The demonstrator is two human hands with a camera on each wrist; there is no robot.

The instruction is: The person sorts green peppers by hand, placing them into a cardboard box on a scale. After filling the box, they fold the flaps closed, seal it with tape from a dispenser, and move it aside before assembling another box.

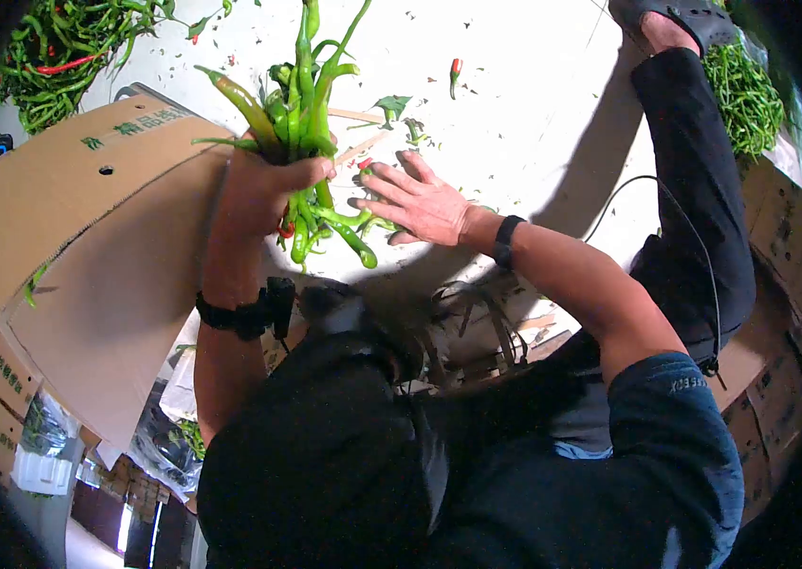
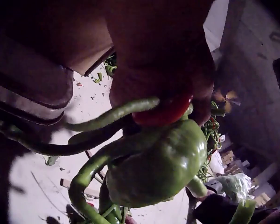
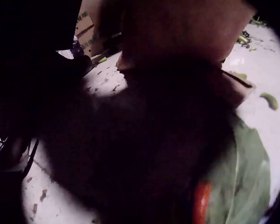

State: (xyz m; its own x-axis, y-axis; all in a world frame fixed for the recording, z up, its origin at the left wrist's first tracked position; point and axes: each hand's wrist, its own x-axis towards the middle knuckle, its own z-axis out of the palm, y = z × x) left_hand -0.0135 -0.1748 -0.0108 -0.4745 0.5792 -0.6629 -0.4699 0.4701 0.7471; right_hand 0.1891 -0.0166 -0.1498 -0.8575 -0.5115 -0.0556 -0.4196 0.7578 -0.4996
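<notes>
Left hand [image 1: 263,194], nearer, curls round the green chili peppers [image 1: 304,104], long axis up-down, upper centre; right hand [image 1: 427,207] lies right, fingers spread leftward, nothing visibly gripped.

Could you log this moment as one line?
left hand: grips bunch of mostly green peppers | right hand: open, fingers spread, beside bunch | white floor: red-and-green pepper apart | brown cardboard box: left of bunch
</notes>
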